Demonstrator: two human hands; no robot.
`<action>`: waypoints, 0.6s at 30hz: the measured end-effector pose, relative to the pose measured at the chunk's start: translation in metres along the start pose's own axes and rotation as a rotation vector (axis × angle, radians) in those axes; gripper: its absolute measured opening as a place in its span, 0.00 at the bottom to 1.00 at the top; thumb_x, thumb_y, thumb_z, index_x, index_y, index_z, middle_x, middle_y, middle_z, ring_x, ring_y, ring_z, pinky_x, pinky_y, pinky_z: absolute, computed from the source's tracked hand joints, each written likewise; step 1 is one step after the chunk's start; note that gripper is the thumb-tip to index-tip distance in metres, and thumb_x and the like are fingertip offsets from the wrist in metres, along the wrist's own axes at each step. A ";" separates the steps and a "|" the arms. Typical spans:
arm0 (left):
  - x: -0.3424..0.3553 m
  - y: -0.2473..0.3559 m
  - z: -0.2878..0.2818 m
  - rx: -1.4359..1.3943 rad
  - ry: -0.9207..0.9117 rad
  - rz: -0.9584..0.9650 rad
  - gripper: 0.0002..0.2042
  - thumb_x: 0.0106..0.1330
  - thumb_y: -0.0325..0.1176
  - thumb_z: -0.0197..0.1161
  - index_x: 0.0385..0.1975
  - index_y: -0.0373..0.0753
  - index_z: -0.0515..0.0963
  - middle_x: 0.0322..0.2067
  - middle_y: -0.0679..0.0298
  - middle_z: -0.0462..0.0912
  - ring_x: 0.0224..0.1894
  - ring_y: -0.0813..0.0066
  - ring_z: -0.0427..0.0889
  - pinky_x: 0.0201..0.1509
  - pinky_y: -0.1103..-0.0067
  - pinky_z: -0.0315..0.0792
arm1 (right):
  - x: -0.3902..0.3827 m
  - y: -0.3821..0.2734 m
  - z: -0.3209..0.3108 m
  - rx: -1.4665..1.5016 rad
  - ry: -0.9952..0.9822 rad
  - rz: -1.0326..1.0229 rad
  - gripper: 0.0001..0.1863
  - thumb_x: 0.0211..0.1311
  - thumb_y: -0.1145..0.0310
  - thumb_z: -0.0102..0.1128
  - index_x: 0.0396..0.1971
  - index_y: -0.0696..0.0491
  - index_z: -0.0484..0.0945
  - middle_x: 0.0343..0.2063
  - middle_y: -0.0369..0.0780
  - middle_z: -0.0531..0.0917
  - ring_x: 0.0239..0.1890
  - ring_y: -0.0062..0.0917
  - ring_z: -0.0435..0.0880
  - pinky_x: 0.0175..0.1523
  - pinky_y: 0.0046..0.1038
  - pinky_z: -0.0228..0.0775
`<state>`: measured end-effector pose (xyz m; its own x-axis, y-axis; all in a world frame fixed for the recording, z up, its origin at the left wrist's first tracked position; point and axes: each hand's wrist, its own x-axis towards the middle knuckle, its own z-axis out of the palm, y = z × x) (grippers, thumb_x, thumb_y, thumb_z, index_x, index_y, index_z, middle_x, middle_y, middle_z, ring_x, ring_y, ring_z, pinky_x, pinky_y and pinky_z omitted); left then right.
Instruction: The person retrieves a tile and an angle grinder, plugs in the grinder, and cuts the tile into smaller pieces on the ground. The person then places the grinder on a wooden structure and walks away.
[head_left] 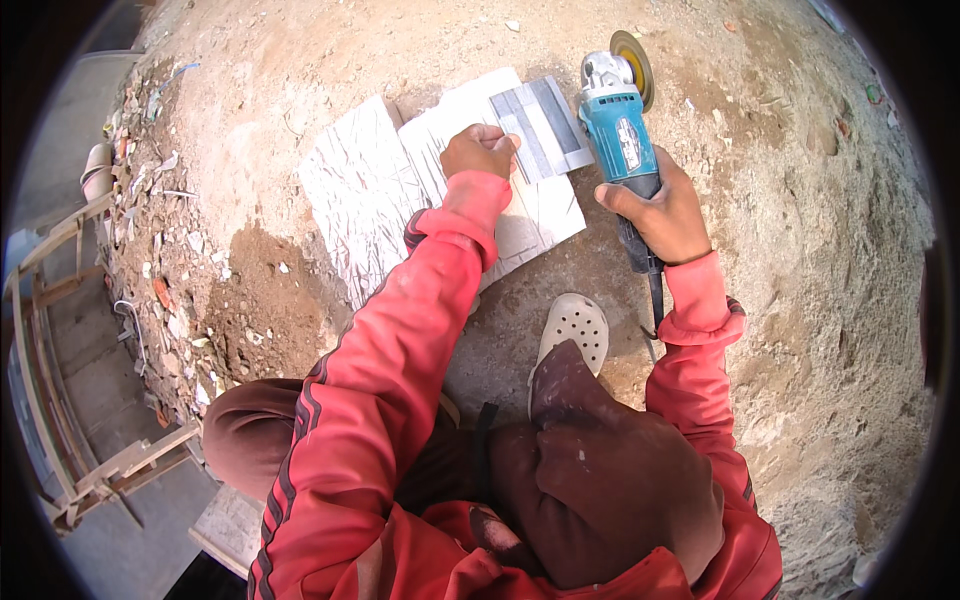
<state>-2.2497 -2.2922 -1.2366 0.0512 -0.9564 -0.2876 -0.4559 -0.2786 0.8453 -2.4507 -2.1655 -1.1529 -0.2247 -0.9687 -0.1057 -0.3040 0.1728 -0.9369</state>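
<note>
My right hand [656, 208] grips the teal angle grinder [620, 130] by its dark handle, the yellow-centred cutting disc raised at the top and its cord hanging down. My left hand [480, 152] has its fingers curled together over a white, scored board [545, 215]; what they hold, if anything, is hidden. Just right of those fingers, a grey-striped tile [540, 125] lies on that board, beside the grinder. A second white board [355, 200], covered in cut lines, lies to the left.
Dusty ground [800, 300] surrounds the boards, with rubble [175, 320] along the left. A wooden frame [90, 480] and a pale bucket [97, 175] stand at the far left, beside a lower grey floor. My shoe [575, 325] is just below the boards.
</note>
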 end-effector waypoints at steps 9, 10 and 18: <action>-0.002 -0.015 -0.011 0.436 0.055 0.617 0.29 0.48 0.37 0.75 0.54 0.38 0.78 0.63 0.49 0.69 0.63 0.51 0.67 0.63 0.65 0.64 | 0.034 -0.011 0.056 -0.175 -0.022 -0.029 0.38 0.45 0.56 0.73 0.53 0.65 0.73 0.40 0.55 0.84 0.44 0.43 0.85 0.51 0.36 0.74; 0.003 -0.020 -0.015 0.481 0.055 0.703 0.30 0.49 0.38 0.74 0.55 0.38 0.77 0.63 0.50 0.69 0.63 0.50 0.67 0.64 0.63 0.63 | 0.035 -0.011 0.065 -0.190 -0.010 -0.038 0.39 0.44 0.55 0.73 0.53 0.65 0.73 0.39 0.56 0.84 0.44 0.45 0.85 0.51 0.36 0.74; 0.039 -0.046 -0.014 0.504 -0.052 0.850 0.32 0.50 0.47 0.68 0.58 0.44 0.75 0.66 0.53 0.66 0.71 0.49 0.58 0.67 0.56 0.53 | 0.044 -0.014 0.094 -0.196 -0.054 0.016 0.40 0.43 0.54 0.72 0.51 0.70 0.70 0.36 0.60 0.83 0.43 0.51 0.84 0.49 0.40 0.75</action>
<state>-2.2146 -2.3179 -1.2800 -0.5020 -0.8124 0.2965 -0.6482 0.5804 0.4929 -2.3692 -2.2273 -1.1760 -0.1827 -0.9727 -0.1428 -0.4766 0.2147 -0.8525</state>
